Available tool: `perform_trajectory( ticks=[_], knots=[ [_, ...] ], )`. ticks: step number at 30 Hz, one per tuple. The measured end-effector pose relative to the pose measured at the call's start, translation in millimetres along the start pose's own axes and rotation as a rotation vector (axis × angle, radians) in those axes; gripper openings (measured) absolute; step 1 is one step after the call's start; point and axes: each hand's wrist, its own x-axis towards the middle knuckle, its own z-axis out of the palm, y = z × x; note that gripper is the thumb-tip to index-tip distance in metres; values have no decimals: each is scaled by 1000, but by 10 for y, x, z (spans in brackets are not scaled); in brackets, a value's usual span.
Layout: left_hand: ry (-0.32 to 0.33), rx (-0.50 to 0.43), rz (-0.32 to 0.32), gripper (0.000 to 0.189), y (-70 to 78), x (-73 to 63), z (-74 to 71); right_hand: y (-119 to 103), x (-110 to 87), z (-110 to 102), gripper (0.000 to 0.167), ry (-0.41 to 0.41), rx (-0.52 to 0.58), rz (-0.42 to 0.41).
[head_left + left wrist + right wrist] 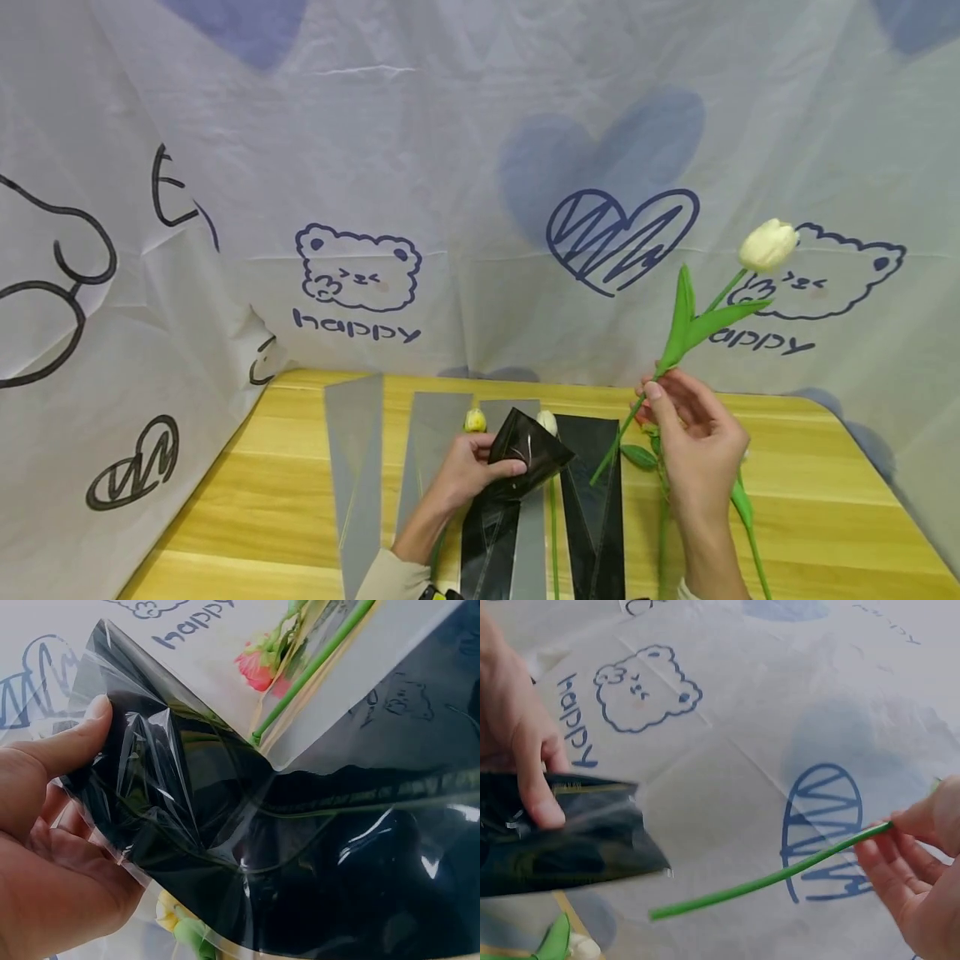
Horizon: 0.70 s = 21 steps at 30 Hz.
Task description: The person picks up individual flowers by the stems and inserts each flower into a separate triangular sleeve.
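My left hand (472, 471) grips a glossy black flower sleeve (528, 454) near its top, thumb in front. In the left wrist view the wide mouth of the black sleeve (172, 780) stands apart, showing a gap. My right hand (697, 433) pinches the green stem of a white artificial tulip (768, 246) just below its leaves. The bloom points up and right, and the bare stem slants down and left. In the right wrist view the stem's lower end (660, 913) is in front of the sleeve's opening, apart from it.
On the wooden table (247, 500) lie grey see-through sleeves (356, 450), another black sleeve (592, 500), a yellow tulip (475, 420) and another white tulip (547, 422). More stems lie under my right hand, with a pink flower (259, 671) among them. A printed cloth (465, 167) hangs behind.
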Motion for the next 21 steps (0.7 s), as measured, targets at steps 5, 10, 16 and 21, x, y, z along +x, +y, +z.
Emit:
perform_trajectory(
  ticks=[5, 10, 16, 21],
  knots=[
    [-11, 43, -3, 20, 9, 10, 32, -32, -18, 48, 25, 51, 122, -120],
    [-30, 31, 1, 23, 20, 3, 66, -22, -37, 96, 26, 60, 188, -136],
    [-49, 19, 24, 26, 49, -8, 105, 9, -52, 122, 26, 59, 192, -118],
    [-40, -3, 23, 28, 92, -13, 125, 48, -90, 158, 23, -14, 146, -47]
  ],
)
